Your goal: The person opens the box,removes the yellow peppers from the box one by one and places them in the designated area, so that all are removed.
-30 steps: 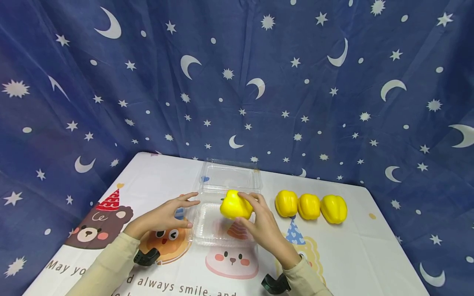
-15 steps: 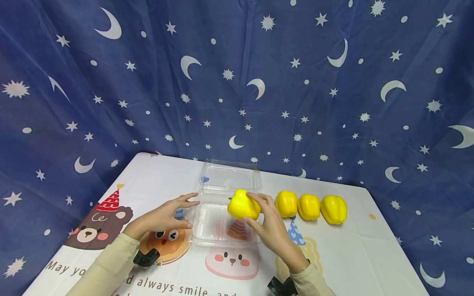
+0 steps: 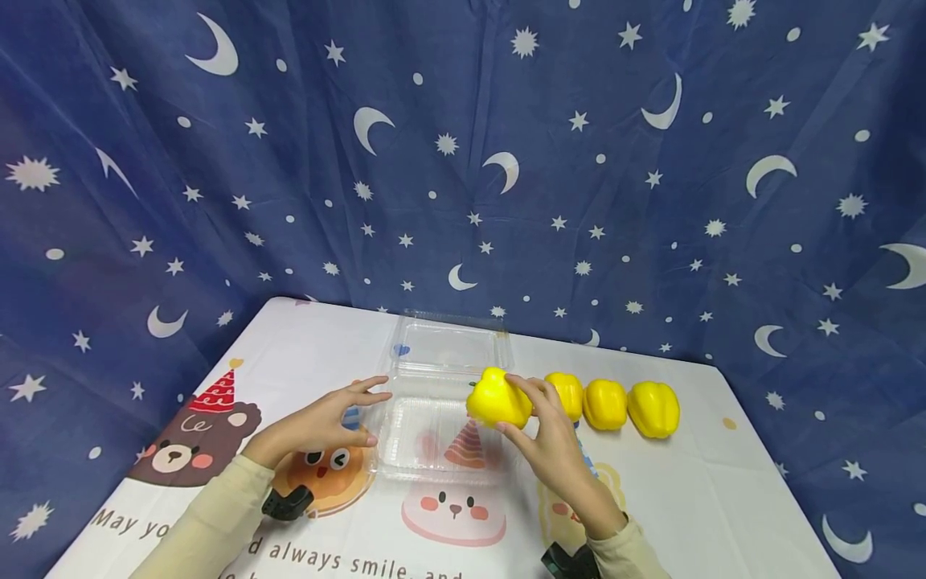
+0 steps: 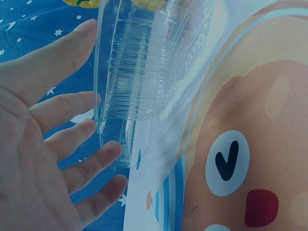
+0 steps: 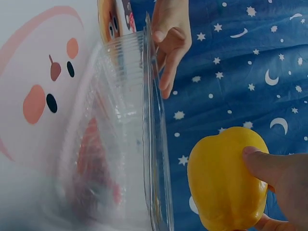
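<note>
My right hand [image 3: 553,442] grips a yellow bell pepper [image 3: 497,399] between thumb and fingers. The pepper hangs above the right rim of a clear plastic clamshell box [image 3: 412,438], whose lid [image 3: 452,347] lies folded back behind it. In the right wrist view the pepper [image 5: 228,180] shows with my thumb on its side. At the box's left edge my left hand [image 3: 329,418] is spread, fingers apart and holding nothing. In the left wrist view its fingertips [image 4: 114,149] lie close beside the box wall [image 4: 144,72]; whether they touch it I cannot tell.
Right of the box, several more yellow bell peppers [image 3: 604,404] stand in a row, the leftmost partly behind my right hand. A white cloth with cartoon animals covers the table [image 3: 723,498]. Behind it hangs a blue curtain [image 3: 535,225] with moons and stars.
My right hand has carried the pepper to the right, from above the middle of the box to its right rim, now partly covering the leftmost pepper of the row. The left hand stays put.
</note>
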`<state>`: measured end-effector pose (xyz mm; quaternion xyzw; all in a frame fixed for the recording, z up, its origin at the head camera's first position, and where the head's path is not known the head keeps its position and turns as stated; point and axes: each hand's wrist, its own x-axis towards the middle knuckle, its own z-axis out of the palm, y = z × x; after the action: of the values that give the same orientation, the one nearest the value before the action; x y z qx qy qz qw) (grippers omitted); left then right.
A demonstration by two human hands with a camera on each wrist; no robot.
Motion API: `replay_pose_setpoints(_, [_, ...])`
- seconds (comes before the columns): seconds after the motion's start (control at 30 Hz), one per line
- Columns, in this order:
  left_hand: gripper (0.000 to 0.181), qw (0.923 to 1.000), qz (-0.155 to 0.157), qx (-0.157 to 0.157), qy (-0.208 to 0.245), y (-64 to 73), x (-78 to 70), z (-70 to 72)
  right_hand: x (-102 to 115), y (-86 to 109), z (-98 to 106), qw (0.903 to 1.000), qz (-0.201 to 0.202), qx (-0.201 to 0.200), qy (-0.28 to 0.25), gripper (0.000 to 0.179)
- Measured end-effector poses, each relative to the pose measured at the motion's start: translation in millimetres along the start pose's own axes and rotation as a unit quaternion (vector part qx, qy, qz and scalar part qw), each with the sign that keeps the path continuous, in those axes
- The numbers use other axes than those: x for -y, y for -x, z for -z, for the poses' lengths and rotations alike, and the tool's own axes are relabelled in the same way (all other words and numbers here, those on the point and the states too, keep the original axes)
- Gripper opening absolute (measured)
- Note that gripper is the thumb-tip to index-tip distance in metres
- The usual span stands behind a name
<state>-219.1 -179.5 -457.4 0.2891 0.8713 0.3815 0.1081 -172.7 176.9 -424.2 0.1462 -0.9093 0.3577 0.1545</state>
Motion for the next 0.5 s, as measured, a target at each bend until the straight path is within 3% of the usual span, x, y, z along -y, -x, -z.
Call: replay_pose_setpoints(0.5, [0.069,0.9999,0.000,0.001,-0.013,-0.2,-1.1,0.9,-12.8,3.6,21.6,0.9997,-0.014,-0.013,0.018,0.068])
